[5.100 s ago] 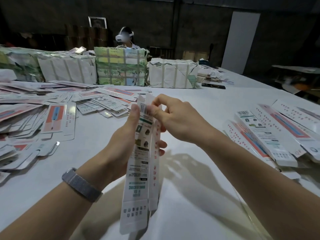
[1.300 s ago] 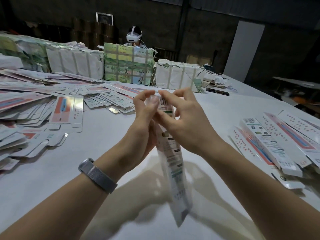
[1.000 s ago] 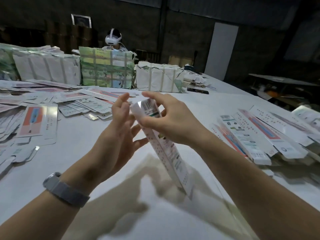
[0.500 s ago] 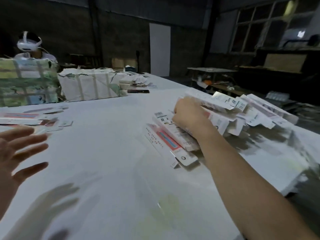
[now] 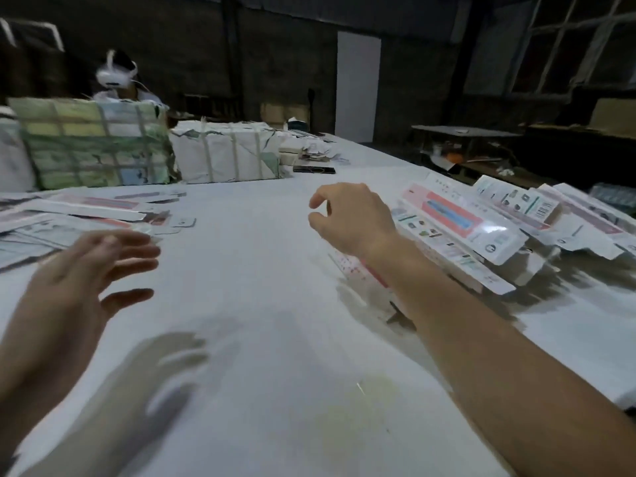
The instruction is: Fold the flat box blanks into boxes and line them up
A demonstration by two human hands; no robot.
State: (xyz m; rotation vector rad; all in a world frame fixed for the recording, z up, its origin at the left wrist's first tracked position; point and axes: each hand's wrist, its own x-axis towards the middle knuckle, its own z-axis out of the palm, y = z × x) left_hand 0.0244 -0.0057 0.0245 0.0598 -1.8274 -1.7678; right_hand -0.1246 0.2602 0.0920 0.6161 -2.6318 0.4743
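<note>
Folded white boxes (image 5: 481, 232) with pink and green print lie side by side in a row on the right of the white table (image 5: 261, 304). My right hand (image 5: 347, 218) hovers just left of that row, fingers loosely curled, holding nothing. My left hand (image 5: 79, 280) hangs over the table at the lower left with its fingers spread, empty and blurred. Flat box blanks (image 5: 69, 218) lie scattered at the left edge of the view.
Strapped bundles stand at the back: a green patterned bundle (image 5: 93, 142) and a white bundle (image 5: 227, 151). Behind them sits a person (image 5: 117, 77) with a headset. A dark phone (image 5: 314, 169) lies near loose paper scraps. A yellowish stain (image 5: 358, 404) marks the near table.
Both hands folded one box, then my right hand laid it in the row on the right. Since half a second ago that hand has lifted off the row, empty.
</note>
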